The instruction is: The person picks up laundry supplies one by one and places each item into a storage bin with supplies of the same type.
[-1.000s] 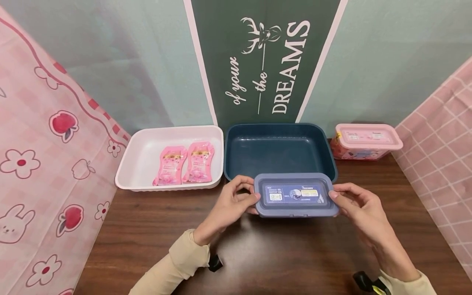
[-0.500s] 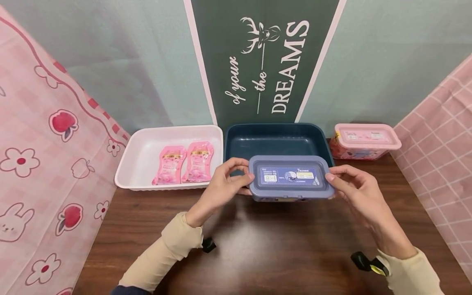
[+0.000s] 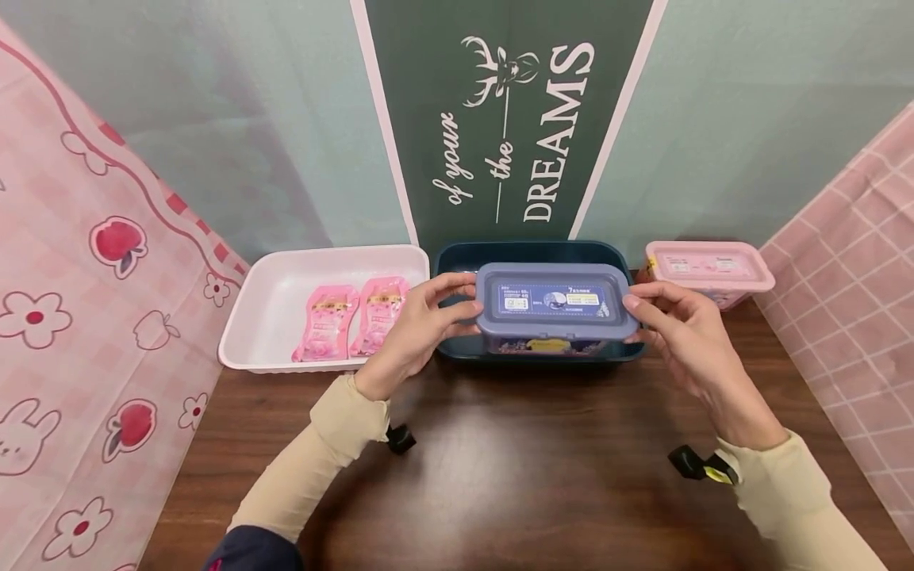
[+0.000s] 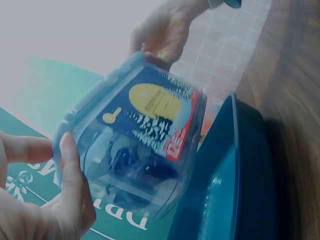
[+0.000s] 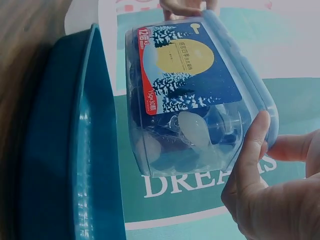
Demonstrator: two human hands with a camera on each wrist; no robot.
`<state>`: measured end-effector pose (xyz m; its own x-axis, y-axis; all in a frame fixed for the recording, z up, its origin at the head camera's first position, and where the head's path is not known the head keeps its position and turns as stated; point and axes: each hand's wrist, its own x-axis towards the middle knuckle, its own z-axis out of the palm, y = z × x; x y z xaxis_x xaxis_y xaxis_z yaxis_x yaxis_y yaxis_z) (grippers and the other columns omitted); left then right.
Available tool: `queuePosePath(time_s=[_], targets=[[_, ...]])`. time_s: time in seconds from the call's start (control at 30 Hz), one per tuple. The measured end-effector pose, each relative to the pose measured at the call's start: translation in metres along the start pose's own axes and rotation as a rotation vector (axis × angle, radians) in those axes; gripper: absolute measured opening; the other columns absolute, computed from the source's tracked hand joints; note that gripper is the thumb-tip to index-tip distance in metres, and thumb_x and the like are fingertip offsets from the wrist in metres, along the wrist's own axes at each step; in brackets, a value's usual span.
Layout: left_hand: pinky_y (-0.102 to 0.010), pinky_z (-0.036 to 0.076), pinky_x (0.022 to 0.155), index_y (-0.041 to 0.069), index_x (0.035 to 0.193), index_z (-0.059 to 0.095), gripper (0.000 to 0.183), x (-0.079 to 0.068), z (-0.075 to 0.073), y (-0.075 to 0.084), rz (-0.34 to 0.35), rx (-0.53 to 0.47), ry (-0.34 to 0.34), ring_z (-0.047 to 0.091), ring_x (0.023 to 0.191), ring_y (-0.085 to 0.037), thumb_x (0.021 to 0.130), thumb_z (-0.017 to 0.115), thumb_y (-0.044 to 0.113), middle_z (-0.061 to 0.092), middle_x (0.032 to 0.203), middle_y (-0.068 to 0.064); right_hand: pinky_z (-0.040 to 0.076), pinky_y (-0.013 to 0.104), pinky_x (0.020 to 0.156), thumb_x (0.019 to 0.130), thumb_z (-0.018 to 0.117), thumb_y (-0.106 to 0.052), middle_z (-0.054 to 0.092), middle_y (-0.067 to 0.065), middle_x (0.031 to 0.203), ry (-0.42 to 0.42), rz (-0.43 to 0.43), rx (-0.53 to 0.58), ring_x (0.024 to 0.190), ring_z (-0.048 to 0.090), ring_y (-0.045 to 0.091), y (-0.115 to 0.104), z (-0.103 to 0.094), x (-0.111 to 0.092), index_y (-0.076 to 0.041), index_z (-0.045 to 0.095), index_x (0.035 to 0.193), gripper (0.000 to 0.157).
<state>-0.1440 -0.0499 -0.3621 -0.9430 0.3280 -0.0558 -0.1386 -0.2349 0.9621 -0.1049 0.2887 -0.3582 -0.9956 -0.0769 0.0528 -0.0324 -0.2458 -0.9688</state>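
A clear plastic box of laundry pods (image 5: 185,100) with a blue-grey lid (image 3: 557,301) hangs level over the dark teal tray (image 3: 457,258). At the lid's left end my left hand (image 3: 421,325) pinches the rim between thumb and fingers. My right hand (image 3: 685,341) grips the opposite end the same way. Both wrist views show the box above the tray wall, apart from it, with dark blue contents and a pale one behind its printed label (image 4: 157,112). The tray's floor is mostly hidden by the box in the head view.
To the left, a white tray (image 3: 264,317) holds two pink pouches (image 3: 326,321), one partly behind my left hand. A pink lidded box (image 3: 707,270) stands right of the teal tray. Patterned cloths flank the brown wooden table (image 3: 485,468), with a green cloth behind.
Both hands have carried the lidded box away from me, from the front of the teal tray to above it. The pouches and the pink box have stayed put.
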Motion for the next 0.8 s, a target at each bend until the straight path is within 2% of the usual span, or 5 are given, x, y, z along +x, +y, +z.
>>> queuePosePath(time_s=[0.13,0.3,0.57,0.8], targets=[[-0.025,0.066,0.075,-0.007,0.141,0.060,0.045,0.013,0.000,0.002,0.000,-0.044,0.040,0.071,0.082,-0.013,0.097,0.068,-0.004,0.063,0.111,-0.008,0.066,0.024,0.070,0.103,0.067,-0.001,0.066,0.007,0.104,0.006,0.017,-0.008,0.077,0.073,0.014,-0.002,-0.001,0.016,-0.003,0.076,0.113,0.013],[-0.026,0.066,0.076,-0.006,0.142,0.062,0.045,0.025,-0.001,0.001,0.004,-0.072,0.081,0.071,0.086,-0.015,0.097,0.069,-0.004,0.065,0.114,-0.008,0.066,0.025,0.070,0.103,0.066,0.002,0.068,0.008,0.101,0.002,0.039,0.065,0.076,0.075,0.015,0.000,-0.002,0.032,-0.001,0.076,0.111,0.013],[-0.025,0.066,0.077,-0.007,0.142,0.061,0.046,0.046,-0.004,0.002,-0.002,-0.082,0.100,0.071,0.085,-0.014,0.097,0.070,-0.004,0.066,0.111,-0.007,0.066,0.025,0.070,0.101,0.069,0.002,0.067,0.007,0.101,0.021,0.039,0.092,0.077,0.075,0.015,0.002,-0.003,0.050,-0.001,0.079,0.108,0.012],[-0.024,0.066,0.076,-0.005,0.143,0.062,0.045,0.063,-0.007,0.004,-0.038,-0.085,0.132,0.071,0.083,-0.014,0.098,0.070,-0.002,0.066,0.112,-0.006,0.066,0.025,0.070,0.099,0.072,0.001,0.068,0.007,0.098,0.052,0.045,0.125,0.076,0.074,0.015,0.003,-0.001,0.064,0.000,0.078,0.106,0.009]])
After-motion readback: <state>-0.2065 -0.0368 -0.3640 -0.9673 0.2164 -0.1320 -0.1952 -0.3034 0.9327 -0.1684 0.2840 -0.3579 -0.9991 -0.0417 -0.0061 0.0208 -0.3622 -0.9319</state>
